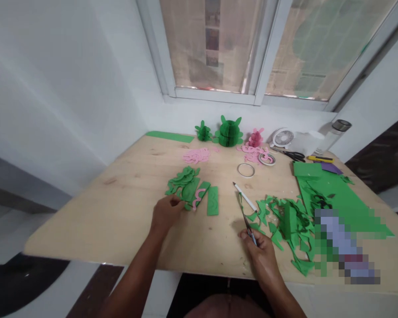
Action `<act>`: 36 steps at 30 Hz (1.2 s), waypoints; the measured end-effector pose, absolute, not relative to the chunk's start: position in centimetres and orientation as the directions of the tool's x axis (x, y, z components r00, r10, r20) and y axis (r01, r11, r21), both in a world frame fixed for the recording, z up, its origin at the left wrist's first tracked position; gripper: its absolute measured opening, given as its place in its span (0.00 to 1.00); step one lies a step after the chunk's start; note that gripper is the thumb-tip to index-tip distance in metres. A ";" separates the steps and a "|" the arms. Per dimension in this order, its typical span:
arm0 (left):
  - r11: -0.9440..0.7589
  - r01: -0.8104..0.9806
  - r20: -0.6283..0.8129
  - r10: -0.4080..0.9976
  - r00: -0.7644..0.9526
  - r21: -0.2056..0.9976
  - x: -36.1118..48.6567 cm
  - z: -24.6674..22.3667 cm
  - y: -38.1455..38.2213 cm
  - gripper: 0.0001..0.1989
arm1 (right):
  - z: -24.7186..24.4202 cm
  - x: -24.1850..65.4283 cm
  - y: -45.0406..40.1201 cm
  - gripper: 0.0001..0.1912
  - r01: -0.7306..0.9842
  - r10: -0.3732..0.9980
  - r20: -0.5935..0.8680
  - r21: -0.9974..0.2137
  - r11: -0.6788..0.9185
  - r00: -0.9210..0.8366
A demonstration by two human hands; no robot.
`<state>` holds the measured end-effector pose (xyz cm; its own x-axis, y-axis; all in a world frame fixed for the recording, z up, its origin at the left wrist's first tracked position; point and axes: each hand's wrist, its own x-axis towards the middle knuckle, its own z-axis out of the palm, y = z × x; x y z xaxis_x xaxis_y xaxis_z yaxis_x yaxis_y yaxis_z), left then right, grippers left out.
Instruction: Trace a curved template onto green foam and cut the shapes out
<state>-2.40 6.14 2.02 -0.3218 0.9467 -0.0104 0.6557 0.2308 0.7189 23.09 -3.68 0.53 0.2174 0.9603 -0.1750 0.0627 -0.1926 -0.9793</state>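
Note:
My left hand (166, 213) is at the near edge of a pile of green paper cut-outs (184, 178). Its thumb and fingers are pinched together on a green paper cut-out, mostly hidden by the fingertips. Scissors (247, 223) are in my right hand (261, 251), blades pointing away from me, with a thin green strip near their tip. Beside the pile lie a pink curved paper template (198, 198) on a green strip and a green paper rectangle (212, 201) with a drawn outline. A white pen (244, 196) lies just beyond the scissors.
Green scraps (290, 221) and green sheets (334, 194) cover the right side. Toward the back are pink cut-outs (196, 155), tape rolls (246, 170), black-handled scissors (293, 155), a yellow cutter (320, 159), paper figures (229, 132), a fan (283, 138) and a bottle (333, 136).

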 end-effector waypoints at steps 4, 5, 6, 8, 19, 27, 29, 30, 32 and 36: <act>0.232 0.549 -0.041 0.940 -0.338 0.803 -3.0 2.1 5.0 0.07 | 0.5 23.1 -3.7 0.13 0.030 0.957 -0.183 -0.981 -0.194 0.226; 0.232 0.519 -0.050 0.939 -0.340 0.823 -3.0 2.1 4.6 0.08 | 0.4 23.1 -3.7 0.13 0.028 0.956 -0.181 -0.981 -0.193 0.229; 0.231 0.472 -0.065 0.938 -0.341 0.851 -3.0 2.1 4.1 0.09 | 0.4 23.1 -3.7 0.13 0.029 0.957 -0.178 -0.982 -0.189 0.230; 0.230 0.229 -0.140 0.925 -0.352 0.946 -2.4 2.3 3.1 0.13 | 0.5 23.1 -3.6 0.13 0.029 0.959 -0.168 -0.984 -0.179 0.227; 0.232 -0.115 -0.242 0.967 -0.084 0.966 6.0 3.6 -1.9 0.21 | 1.0 21.8 -3.7 0.15 0.006 0.975 -0.137 -0.990 -0.140 0.174; 0.141 -0.133 -0.155 0.983 -0.102 0.981 8.6 2.5 -4.7 0.17 | 1.4 20.6 -5.5 0.16 0.029 0.987 -0.097 -0.994 -0.101 0.126; 0.114 -0.105 -0.124 0.988 -0.094 0.988 8.6 2.0 -5.4 0.17 | 1.2 20.6 -5.9 0.16 0.024 0.988 -0.089 -0.995 -0.092 0.123; 0.099 -0.084 -0.106 0.990 -0.090 0.992 8.5 1.8 -5.5 0.18 | 1.2 20.6 -6.1 0.16 0.021 0.989 -0.082 -0.996 -0.085 0.123; 0.064 -0.007 -0.064 0.993 -0.100 0.998 7.9 1.5 -5.5 0.18 | 1.0 20.9 -6.3 0.16 0.020 0.989 -0.072 -0.997 -0.075 0.128; 0.029 0.420 0.072 0.972 -0.224 0.907 5.1 1.4 -3.7 0.15 | 0.6 21.9 -6.1 0.17 0.077 0.985 -0.030 -0.996 -0.043 0.167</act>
